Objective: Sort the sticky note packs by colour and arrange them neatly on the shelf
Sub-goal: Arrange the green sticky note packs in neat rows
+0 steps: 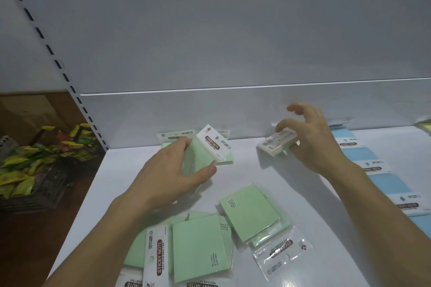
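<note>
Nearest you on the shelf (pixel 303 193) sits a loose heap of green packs (pixel 200 249), headers reading "STICKY NOTE". Fingers of your left hand (pixel 172 172) grip a single green pack (pixel 211 149), same label. Your right hand (pixel 313 142) pinches a mixed-colour pack (pixel 277 144), print too blurry. Blue packs (pixel 382 182) run off the right edge.

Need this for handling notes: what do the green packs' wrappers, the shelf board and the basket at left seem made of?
Wrappers: clear glossy plastic film; glare and crinkles on the header flap. Shelf board: smooth white, likely painted metal, given its slotted upright; not certain. Basket: dark open wire mesh, probably coated metal.
</note>
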{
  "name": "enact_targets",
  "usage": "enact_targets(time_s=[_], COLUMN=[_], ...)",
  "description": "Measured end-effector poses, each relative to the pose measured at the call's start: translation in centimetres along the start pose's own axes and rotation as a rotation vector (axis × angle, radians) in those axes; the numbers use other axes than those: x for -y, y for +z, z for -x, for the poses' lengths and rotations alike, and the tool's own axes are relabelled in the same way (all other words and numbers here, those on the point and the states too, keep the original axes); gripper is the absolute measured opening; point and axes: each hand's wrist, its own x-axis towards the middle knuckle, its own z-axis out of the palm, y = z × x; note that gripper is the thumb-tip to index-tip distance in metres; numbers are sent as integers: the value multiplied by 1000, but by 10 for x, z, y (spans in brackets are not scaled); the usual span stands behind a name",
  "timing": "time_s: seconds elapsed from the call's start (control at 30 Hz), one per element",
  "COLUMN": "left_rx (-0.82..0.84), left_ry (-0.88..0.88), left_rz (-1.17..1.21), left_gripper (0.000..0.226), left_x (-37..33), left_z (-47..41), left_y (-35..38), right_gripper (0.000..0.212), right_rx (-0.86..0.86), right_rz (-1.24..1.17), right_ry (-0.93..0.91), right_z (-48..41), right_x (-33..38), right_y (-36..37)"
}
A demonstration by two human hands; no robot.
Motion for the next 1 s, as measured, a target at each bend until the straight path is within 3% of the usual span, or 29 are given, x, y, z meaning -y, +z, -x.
enact_targets(time_s=[0.33,0.57,0.67,0.77,0.9,1.0], left_rx=[31,22,19,7,16,24], left_ry=[-30,-42,-45,-46,-64,-74], left_rz=[-70,-47,-40,-24,-17,-20], left_gripper=[66,75,76,75,74,75], left_x=[4,6,6,7,12,15], left_z=[-2,-4,-5,-5,-5,-6], left_y=[5,4,2,-1,-4,-4], right_gripper=[31,30,45,61,49,27], right_rx=[-150,84,127,281,530,493], right_rz=[-242,-841,-996,-1114,-781,-439], right_ry=[60,215,336,408,266,108], right_z=[-2,0,0,-12,-40,-54], right_x=[-10,8,18,17,24,36], right_y=[4,-12,-19,-25,-20,-8])
